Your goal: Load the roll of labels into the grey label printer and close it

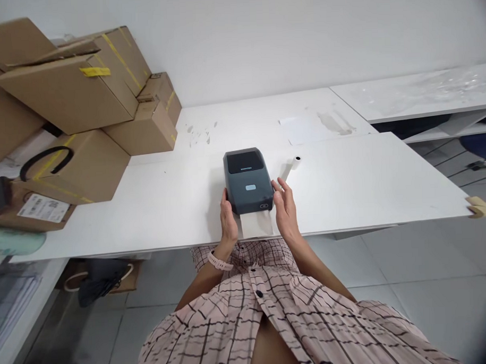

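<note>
A dark grey label printer [249, 188] sits on the white table near its front edge, with its lid down. A strip of white paper [256, 224] sticks out of its front toward me. My left hand [228, 219] grips the printer's left side, its fingers partly hidden behind the casing. At the right side is my right hand [286, 209], fingers stretched and apart, thumb and a fingertip at or very near the casing. Just beyond that hand lies a small white paper roll [296, 161] with a dark core, a strip trailing from it toward the printer.
Cardboard boxes [84, 92] with yellow tape are stacked at the left. A curved black strip [46, 159] lies on one box. A white sheet [300, 130] rests at the back of the table [366, 183]. Cardboard covers the table's right corner [482, 207].
</note>
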`<state>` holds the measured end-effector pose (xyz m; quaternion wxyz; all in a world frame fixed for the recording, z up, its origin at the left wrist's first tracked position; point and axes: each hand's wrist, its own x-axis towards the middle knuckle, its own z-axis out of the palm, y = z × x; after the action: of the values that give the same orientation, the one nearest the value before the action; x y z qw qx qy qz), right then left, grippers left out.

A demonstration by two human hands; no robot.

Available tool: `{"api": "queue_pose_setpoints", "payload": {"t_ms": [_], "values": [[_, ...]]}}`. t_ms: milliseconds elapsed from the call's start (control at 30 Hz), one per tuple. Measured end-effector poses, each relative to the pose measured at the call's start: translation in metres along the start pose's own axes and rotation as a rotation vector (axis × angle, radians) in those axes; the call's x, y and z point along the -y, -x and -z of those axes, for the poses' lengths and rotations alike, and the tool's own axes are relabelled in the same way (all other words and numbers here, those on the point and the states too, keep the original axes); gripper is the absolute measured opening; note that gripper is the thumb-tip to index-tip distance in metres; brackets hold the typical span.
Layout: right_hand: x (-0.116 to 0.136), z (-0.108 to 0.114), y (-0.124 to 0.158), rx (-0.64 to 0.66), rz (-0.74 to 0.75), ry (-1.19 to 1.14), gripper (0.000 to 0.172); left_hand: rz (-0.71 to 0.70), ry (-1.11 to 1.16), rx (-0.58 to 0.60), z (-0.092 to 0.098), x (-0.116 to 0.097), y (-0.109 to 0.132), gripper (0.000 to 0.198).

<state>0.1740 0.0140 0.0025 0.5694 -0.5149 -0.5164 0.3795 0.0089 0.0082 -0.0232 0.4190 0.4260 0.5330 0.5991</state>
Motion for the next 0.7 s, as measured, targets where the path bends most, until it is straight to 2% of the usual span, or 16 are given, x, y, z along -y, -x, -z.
{"api": "queue_pose_setpoints", "payload": {"t_ms": [200,367,500,567,633,700], "values": [[0.0,0.005,-0.008,-0.025,0.056,0.031,0.056,-0.023,-0.103,-0.045,0.0,-0.003,-0.002,0.08],[0.018,0.009,-0.027,-0.011,0.122,-0.008,0.053,-0.087,-0.043,-0.029,0.003,-0.026,-0.018,0.081],[0.042,0.002,-0.073,0.075,0.264,0.013,0.063,-0.214,-0.043,0.046,0.004,-0.05,-0.062,0.074],[0.049,-0.007,-0.104,0.119,0.331,0.091,0.071,-0.249,-0.071,0.06,0.006,-0.053,-0.085,0.067],[0.052,-0.019,-0.135,0.142,0.391,0.161,0.078,-0.221,-0.114,0.045,0.009,-0.049,-0.1,0.063],[0.051,-0.03,-0.163,0.146,0.445,0.206,0.081,-0.124,-0.19,0.033,0.011,-0.037,-0.106,0.061]]}}
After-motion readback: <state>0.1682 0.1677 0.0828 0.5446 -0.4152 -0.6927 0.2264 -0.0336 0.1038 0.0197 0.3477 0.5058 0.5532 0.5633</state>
